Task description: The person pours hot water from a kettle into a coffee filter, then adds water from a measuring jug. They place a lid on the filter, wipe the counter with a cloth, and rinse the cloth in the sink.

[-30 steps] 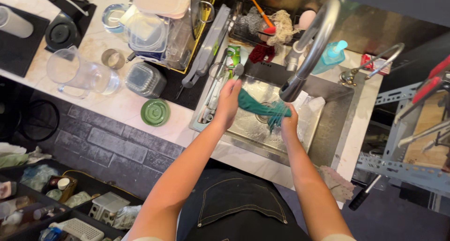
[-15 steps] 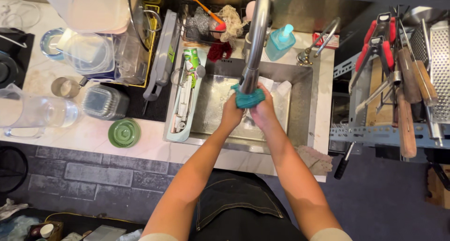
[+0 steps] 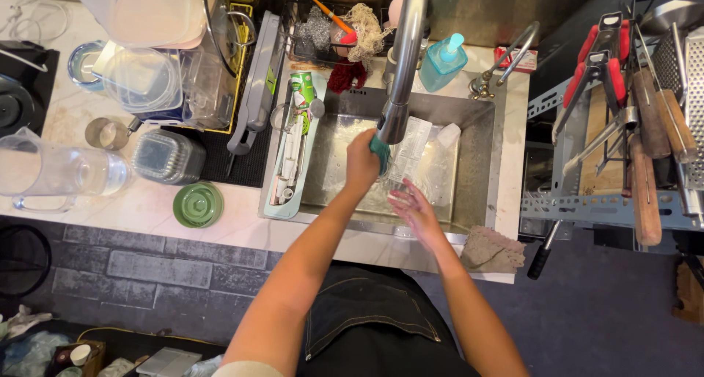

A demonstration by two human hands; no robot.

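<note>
1. Pale countertop (image 3: 242, 230) surrounds one steel sink (image 3: 477, 120).
2. One teal cloth (image 3: 380, 148) is pinched in the left hand (image 3: 362, 163), just under the single faucet (image 3: 405, 61).
3. One right hand (image 3: 415, 208) is held spread, fingers apart, beside it.
4. One green lid (image 3: 198, 204) lies well left.

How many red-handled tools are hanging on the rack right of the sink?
2, both red-handled tools at the top of the rack: one on the left and one just right of it, side by side. Others may be hidden beyond the frame edge.
</note>
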